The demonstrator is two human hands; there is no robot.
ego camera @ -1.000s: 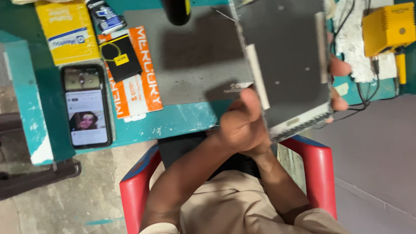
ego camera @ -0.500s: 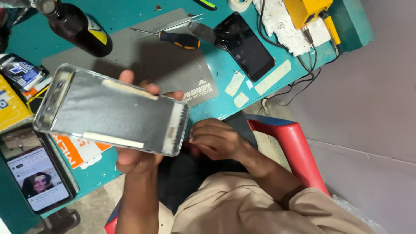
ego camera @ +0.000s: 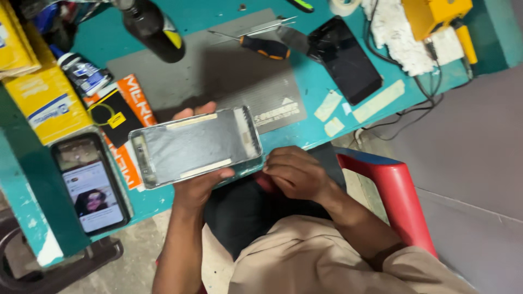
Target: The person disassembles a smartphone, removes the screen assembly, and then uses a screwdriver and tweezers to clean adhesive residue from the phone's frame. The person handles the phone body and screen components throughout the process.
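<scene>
Two hands at work: left hand (ego camera: 199, 182) grips phone frame (ego camera: 195, 145) by long edges; right hand (ego camera: 297, 173) curled half-closed, holding nothing visible, just beside frame's end, above teal desk (ego camera: 218, 16) edge.

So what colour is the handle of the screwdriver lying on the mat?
Black with orange patches on the screwdriver, seen in the head view.

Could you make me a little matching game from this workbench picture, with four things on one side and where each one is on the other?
Things:
1. phone frame
2. screwdriver
3. lit phone
4. dark bottle

Places:
A. lying on the grey mat
B. held in the left hand
C. standing at the mat's far left corner
D. flat on the table's near left edge

Pairs: 1-B, 2-A, 3-D, 4-C
</scene>
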